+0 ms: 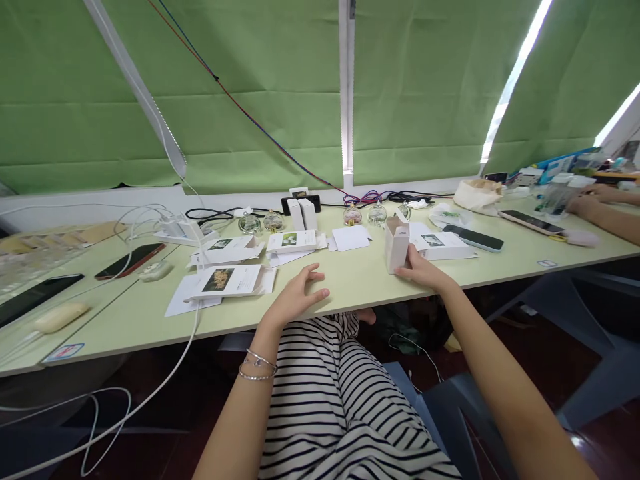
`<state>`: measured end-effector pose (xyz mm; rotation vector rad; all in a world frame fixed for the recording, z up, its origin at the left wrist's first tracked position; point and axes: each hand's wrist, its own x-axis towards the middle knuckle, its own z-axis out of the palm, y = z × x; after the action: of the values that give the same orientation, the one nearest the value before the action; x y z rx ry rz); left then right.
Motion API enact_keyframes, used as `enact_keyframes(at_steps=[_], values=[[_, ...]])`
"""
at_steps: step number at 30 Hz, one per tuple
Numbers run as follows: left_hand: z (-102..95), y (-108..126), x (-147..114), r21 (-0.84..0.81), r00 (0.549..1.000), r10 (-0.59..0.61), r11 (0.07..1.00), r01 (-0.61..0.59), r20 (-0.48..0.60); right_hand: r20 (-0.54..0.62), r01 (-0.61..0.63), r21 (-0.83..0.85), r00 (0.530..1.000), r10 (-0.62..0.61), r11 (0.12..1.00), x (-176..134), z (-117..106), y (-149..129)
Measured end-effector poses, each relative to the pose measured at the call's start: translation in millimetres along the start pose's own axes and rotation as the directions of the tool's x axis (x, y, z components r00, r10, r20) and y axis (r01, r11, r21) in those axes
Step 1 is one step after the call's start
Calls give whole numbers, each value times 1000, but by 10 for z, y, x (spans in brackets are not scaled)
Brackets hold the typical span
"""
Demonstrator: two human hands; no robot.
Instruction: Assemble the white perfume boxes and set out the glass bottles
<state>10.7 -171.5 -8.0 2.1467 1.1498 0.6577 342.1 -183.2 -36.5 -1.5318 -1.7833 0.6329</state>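
My right hand [421, 268] is closed around the lower part of a small white carton [397, 248], which stands upright on the table with its top flap raised. Over the table's front edge, my left hand [299, 293] is held with fingers apart and nothing in it. To its left lie white cartons with flower pictures, among them a yellow-flower carton [227, 280] and a green-picture carton [293, 241]. Another flat carton [443, 245] rests right of the upright one. Folded white paper [351, 238] lies between my hands, farther back. Round glass bottles [353, 215] stand behind.
A dark phone [474, 238] and a cloth bag [477, 195] are on the right, near another person's hands [590, 200]. Phones [130, 260], a power strip [183, 230] and a white cable [193, 327] hanging over the edge are on the left.
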Motion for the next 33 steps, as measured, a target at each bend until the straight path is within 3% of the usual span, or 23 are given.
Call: enact_keyframes(at_steps=[12,14,16,17,18,19,20,21,22,23,24,25,26,28,30,31,32,33], values=[[5,-9,4,-11,1000,5,1000,-5,2,-30,17,62,999,-16,998,-3,24,-17],[7,-15,5,-7,1000,8,1000,-8,-2,-69,54,96,997,-48,994,3,37,-17],[7,-14,4,-6,1000,9,1000,-9,-3,-189,133,63,975,-119,989,10,41,-7],[5,-11,2,-4,1000,8,1000,-8,-1,-305,194,-1,934,-185,981,10,40,-4],[4,-7,-1,-2,1000,6,1000,-6,-1,-444,264,-99,851,-280,960,3,37,-9],[2,-2,-4,1,1000,4,1000,-4,-1,-572,327,-227,718,-398,917,-10,37,-28],[1,2,-7,4,1000,2,1000,-2,-1,-653,374,-365,550,-521,852,-32,43,-66],[1,3,-9,7,1000,2,1000,-2,-1,-678,403,-490,382,-629,773,-61,60,-127],[2,2,-11,9,1000,3,1000,-3,-2,-658,426,-584,250,-711,691,-93,92,-211],[3,-3,-11,10,1000,7,1000,-7,-3,-610,457,-644,178,-772,614,-122,140,-315],[6,-11,-10,10,1000,11,1000,-11,-7,-550,498,-667,170,-817,553,-141,205,-433],[10,-22,-8,12,1000,17,1000,-17,-10,-486,545,-661,214,-848,516,-140,284,-555],[15,-36,-6,14,1000,24,1000,-24,-12,-408,589,-632,302,-862,505,-112,372,-673],[24,-68,0,20,999,42,999,-42,-18,-235,595,-562,551,-801,574,38,548,-856],[30,-96,5,25,998,59,998,-58,-21,-95,462,-547,794,-600,698,292,688,-936],[31,-107,6,27,998,64,998,-64,-21,-41,353,-556,892,-449,753,433,736,-935],[32,-115,8,30,998,67,997,-66,-21,8,238,-568,959,-284,787,566,772,-912],[33,-119,9,33,998,66,997,-65,-22,51,141,-580,989,-137,802,680,795,-875]])
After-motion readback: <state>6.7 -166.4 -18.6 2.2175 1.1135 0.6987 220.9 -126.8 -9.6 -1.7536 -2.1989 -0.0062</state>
